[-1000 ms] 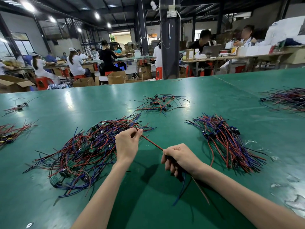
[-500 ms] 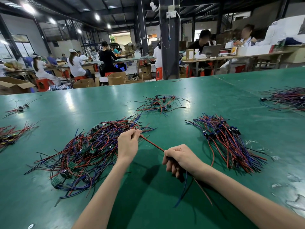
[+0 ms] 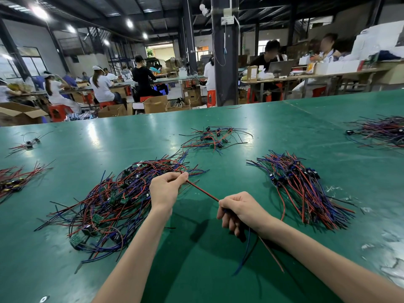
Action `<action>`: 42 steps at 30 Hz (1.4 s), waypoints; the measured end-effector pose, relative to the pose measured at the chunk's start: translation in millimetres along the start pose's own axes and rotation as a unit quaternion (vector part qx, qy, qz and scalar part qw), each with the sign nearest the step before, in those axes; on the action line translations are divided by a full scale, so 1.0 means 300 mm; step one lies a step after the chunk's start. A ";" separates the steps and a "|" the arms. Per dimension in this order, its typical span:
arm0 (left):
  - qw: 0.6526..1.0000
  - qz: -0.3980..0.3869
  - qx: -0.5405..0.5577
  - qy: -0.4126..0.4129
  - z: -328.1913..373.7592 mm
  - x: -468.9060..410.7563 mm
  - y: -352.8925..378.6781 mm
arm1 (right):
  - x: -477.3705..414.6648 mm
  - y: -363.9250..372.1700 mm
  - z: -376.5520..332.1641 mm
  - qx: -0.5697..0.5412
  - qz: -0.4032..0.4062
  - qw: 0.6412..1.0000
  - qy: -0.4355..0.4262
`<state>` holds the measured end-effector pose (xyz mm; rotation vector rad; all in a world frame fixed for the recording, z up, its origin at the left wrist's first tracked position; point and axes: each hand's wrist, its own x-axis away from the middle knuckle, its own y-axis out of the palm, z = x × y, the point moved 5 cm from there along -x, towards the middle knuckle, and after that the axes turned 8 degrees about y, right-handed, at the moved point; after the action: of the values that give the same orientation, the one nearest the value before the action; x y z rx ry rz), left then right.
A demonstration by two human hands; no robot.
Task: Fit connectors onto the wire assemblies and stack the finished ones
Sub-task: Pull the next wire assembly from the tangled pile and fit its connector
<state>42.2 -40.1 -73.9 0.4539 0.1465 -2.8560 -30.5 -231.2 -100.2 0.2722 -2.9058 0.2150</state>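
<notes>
The wire (image 3: 203,191) runs taut between your hands, above the near middle of the table (image 3: 196,270). Your left hand (image 3: 166,189) pinches its far end. Your right hand (image 3: 242,209) is fisted round the near part, with blue and red tails hanging below. No connector shows in either grip. Right: the aligned stack (image 3: 306,189), judged finished. Left: the tangled heap (image 3: 109,202), judged still to do, so much remains. Compared with the earlier frames, hands and wire hold nearly the same pose.

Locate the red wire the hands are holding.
Head view, centre: the red wire spans from the left hand to the right hand above the green table, right of the tangled wire pile.
</notes>
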 end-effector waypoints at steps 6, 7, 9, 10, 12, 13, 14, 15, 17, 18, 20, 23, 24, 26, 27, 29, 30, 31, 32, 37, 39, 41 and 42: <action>1.000 0.006 -0.006 0.006 0.001 -0.002 0.004 | -0.008 0.000 0.009 0.000 -0.008 1.000 0.004; 1.000 0.004 -0.007 0.007 0.001 -0.002 0.004 | -0.009 0.001 0.010 0.000 -0.009 1.000 0.004; 1.000 0.003 -0.013 0.008 0.000 -0.002 0.001 | -0.009 0.002 0.009 0.000 -0.011 1.000 0.004; 1.000 0.003 -0.015 0.009 0.000 -0.002 0.000 | -0.009 0.003 0.010 0.000 -0.012 1.000 0.004; 1.000 0.005 -0.016 0.011 0.000 -0.002 -0.002 | -0.012 0.002 0.013 0.001 -0.014 1.000 0.001; 1.000 0.005 -0.016 0.011 0.000 -0.001 -0.002 | -0.014 0.003 0.014 0.002 -0.015 1.000 0.000; 1.000 0.004 -0.016 0.011 0.000 -0.001 -0.002 | -0.015 0.003 0.015 0.002 -0.016 1.000 0.000; 1.000 0.003 -0.016 0.011 -0.001 -0.001 -0.001 | -0.015 0.004 0.015 0.003 -0.017 1.000 0.000; 1.000 0.003 -0.013 0.008 -0.003 0.000 0.000 | -0.014 0.005 0.014 0.004 -0.016 1.000 0.001; 1.000 0.003 -0.012 0.007 -0.005 -0.001 0.002 | -0.014 0.005 0.013 0.004 -0.016 1.000 0.000; 1.000 0.000 -0.008 0.007 -0.007 -0.001 0.005 | -0.014 0.005 0.012 0.003 -0.018 1.000 -0.002; 1.000 -0.014 0.001 0.006 -0.010 0.000 0.015 | -0.015 0.006 0.012 0.004 -0.021 1.000 -0.008; 1.000 -0.018 0.006 0.006 -0.012 0.000 0.017 | -0.014 0.007 0.012 0.005 -0.021 1.000 -0.009; 1.000 -0.019 0.009 0.008 -0.015 -0.001 0.017 | -0.013 0.008 0.011 0.007 -0.021 1.000 -0.009; 1.000 -0.019 0.007 0.010 -0.016 -0.002 0.017 | -0.013 0.008 0.011 0.007 -0.021 1.000 -0.010; 1.000 -0.021 0.008 0.011 -0.020 -0.004 0.017 | -0.014 0.008 0.011 0.006 -0.021 1.000 -0.010; 1.000 -0.022 0.014 0.010 -0.021 -0.003 0.019 | -0.015 0.009 0.011 0.007 -0.022 1.000 -0.010; 0.999 -0.022 0.021 0.009 -0.021 -0.003 0.022 | -0.016 0.010 0.011 0.007 -0.023 1.000 -0.010; 0.999 -0.020 0.025 0.009 -0.020 -0.002 0.022 | -0.017 0.011 0.011 0.007 -0.023 1.000 -0.008; 0.999 -0.001 0.032 -0.003 -0.005 0.002 0.013 | -0.015 0.010 0.009 0.006 -0.025 1.000 -0.005; 0.999 0.004 0.035 -0.005 -0.005 0.003 0.008 | -0.012 0.010 0.009 0.006 -0.028 1.000 -0.006; 0.999 0.006 0.039 -0.008 -0.006 0.005 0.006 | -0.011 0.010 0.010 0.006 -0.030 0.999 -0.009; 0.999 0.007 0.041 -0.010 -0.007 0.004 0.006 | -0.011 0.009 0.011 0.006 -0.031 0.999 -0.010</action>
<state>42.1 -41.8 -76.4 0.4399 0.0221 -2.8593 -28.7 -228.6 -104.5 0.3671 -2.9107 0.2213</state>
